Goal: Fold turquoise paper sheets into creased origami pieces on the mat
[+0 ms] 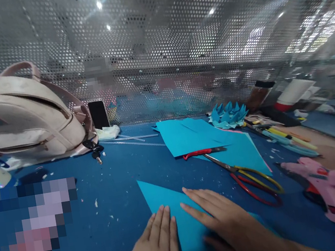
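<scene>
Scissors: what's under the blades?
The scissors have their blades lying on a stack of blue paper sheets, handles on the blue table. Whatever lies beneath the sheets is covered.

Single head-worn camera, looking forward and down over the desk [103,203] from the person's own seat. Very near: both hands sit at the bottom edge, cut off at the wrists. View faces a perforated metal screen [174,48] behind the desk. Wide-angle, edges bend. No second view.

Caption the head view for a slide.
Both hands, left hand and right hand, press flat a blue paper sheet beside scissors.
</scene>
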`<state>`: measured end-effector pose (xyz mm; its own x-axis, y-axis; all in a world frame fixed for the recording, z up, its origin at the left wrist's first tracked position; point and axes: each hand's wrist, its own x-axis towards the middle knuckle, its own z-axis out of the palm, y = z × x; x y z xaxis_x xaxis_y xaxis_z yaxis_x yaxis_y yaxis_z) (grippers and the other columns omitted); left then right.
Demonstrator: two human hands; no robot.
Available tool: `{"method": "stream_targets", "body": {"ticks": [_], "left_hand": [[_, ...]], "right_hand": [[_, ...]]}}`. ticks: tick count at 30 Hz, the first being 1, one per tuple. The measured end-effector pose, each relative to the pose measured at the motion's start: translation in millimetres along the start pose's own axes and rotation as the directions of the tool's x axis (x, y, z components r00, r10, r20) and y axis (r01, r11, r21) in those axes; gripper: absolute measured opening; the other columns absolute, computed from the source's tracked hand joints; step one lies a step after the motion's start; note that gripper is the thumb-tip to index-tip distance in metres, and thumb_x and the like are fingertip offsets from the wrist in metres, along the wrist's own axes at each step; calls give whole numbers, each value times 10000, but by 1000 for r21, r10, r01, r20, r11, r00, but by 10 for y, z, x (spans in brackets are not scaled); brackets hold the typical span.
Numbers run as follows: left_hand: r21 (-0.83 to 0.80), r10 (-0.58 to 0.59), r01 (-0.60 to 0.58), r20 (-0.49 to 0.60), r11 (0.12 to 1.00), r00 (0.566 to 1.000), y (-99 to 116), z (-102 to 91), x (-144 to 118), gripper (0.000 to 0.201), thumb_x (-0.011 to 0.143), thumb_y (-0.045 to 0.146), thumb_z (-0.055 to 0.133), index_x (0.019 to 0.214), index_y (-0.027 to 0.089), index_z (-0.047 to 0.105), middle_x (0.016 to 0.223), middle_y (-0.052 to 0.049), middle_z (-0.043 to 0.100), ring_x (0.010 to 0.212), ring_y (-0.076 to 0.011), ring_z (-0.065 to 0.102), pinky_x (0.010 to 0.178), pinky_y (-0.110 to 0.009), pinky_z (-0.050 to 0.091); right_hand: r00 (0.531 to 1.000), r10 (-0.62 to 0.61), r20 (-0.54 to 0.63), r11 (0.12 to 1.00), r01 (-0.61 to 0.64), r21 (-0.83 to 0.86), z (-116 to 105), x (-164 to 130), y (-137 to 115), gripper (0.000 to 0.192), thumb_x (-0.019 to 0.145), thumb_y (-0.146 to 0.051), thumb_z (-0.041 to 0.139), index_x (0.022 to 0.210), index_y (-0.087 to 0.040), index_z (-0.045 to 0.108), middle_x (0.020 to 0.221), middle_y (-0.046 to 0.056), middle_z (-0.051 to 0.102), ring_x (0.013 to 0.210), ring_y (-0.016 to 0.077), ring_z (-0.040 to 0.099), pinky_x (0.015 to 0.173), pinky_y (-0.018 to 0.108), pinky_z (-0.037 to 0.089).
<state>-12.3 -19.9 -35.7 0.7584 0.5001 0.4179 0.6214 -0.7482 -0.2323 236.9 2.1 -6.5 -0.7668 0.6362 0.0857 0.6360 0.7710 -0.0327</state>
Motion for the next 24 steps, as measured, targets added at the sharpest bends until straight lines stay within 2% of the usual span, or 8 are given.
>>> {"method": "stream_targets", "body": {"ticks": [5,7,12,16,21,24], "left_hand": [[33,75,-77,56,996,996,-28,-75,52,371,944,164,416,1177,8,658,1186,-230,656,1083,-336,654,829,-370,565],[17,84,-86,78,996,993,-34,-85,49,387,951,155,393,1204,-8,636,1209,-255,630,1105,-356,637,837,-392,564],[-21,83,-81,105,997,991,-23,-70,23,399,944,126,388,1248,-37,589,1245,-288,587,1124,-383,616,852,-427,554],[-21,74,-72,105,997,992,-19,-60,21,399,950,140,384,1241,-31,596,1242,-279,595,1112,-376,625,864,-423,547],[-24,42,-43,-18,999,999,-19,-16,-3,390,948,148,385,1200,-18,632,1191,-260,643,1082,-363,648,849,-401,546],[-21,44,-44,-5,999,999,-8,0,-19,393,955,154,381,1214,-21,618,1203,-269,633,1084,-352,650,858,-400,535]], "right_hand": [[988,43,146,993,-58,100,-37,263,-4,700,936,-509,460,1499,-142,264,1531,143,282,1392,318,310,1118,500,311],[974,54,220,981,-93,172,-129,417,6,717,927,-545,460,1501,-165,257,1543,131,255,1410,321,269,1126,522,288],[949,29,315,943,-130,308,-370,791,34,604,987,-528,329,1507,-237,234,1572,52,204,1454,258,139,1171,482,196],[958,-1,288,924,-109,366,-307,960,17,586,996,-521,309,1514,-269,199,1585,33,163,1462,243,89,1180,472,155],[983,-21,181,928,-48,369,-70,1012,2,527,1020,-444,295,1512,-276,211,1583,31,192,1460,202,110,1182,448,141],[988,-19,155,927,-40,374,-58,1021,-12,499,1022,-396,316,1503,-285,242,1574,35,229,1453,202,140,1174,452,155]]}}
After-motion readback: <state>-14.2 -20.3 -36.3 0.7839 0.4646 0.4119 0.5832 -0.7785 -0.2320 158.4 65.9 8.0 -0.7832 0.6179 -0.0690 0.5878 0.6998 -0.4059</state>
